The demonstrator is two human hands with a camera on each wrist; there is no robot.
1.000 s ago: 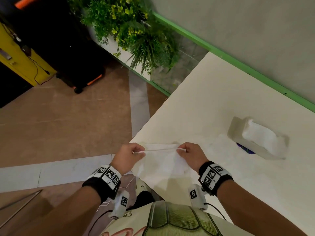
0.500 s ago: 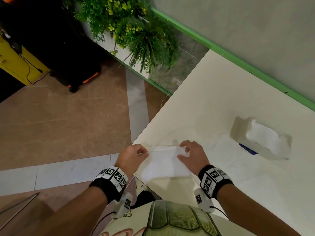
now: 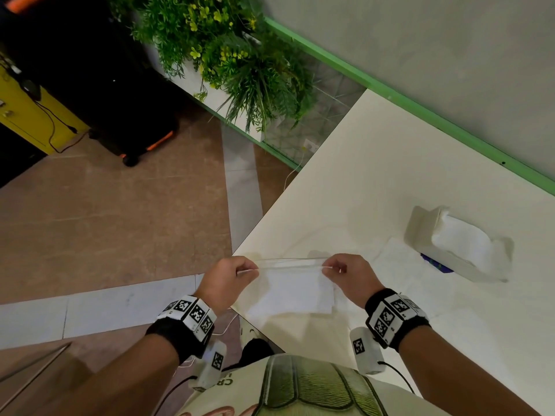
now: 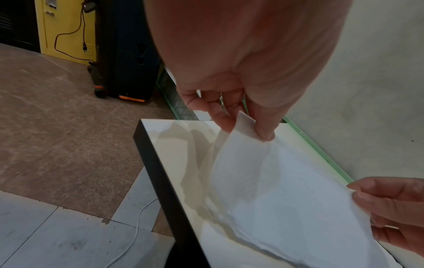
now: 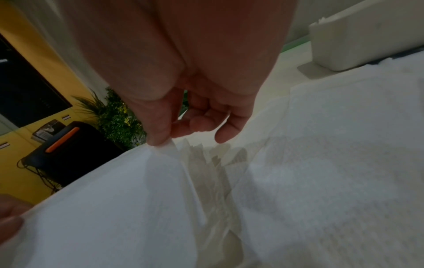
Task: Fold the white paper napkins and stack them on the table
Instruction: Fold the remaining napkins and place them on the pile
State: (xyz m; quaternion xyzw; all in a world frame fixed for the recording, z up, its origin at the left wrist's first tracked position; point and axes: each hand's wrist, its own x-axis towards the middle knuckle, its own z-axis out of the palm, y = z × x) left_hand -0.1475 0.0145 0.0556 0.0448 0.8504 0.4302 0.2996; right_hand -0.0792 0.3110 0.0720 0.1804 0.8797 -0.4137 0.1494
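A white paper napkin [image 3: 295,292] hangs over the near corner of the white table [image 3: 375,181], its lower part lying on the top. My left hand [image 3: 249,270] pinches the napkin's upper left corner between thumb and forefinger [image 4: 263,130]. At the upper right corner my right hand [image 3: 329,268] holds it with the same pinch. The top edge is stretched between them, lifted off the table. The left wrist view shows the napkin [image 4: 286,190] sloping down to the table. In the right wrist view the napkin [image 5: 103,199] fills the lower left.
A white tissue box [image 3: 456,244] with a tissue sticking up stands to the right. Another flat white napkin [image 5: 344,154] lies between it and my hands. The table's dark edge [image 4: 160,172] drops to a tiled floor. A planter [image 3: 234,64] and a green-trimmed wall stand behind.
Half a second ago both hands were low with the napkin down on the table. Now they pinch its top corners and hold that edge raised and taut.
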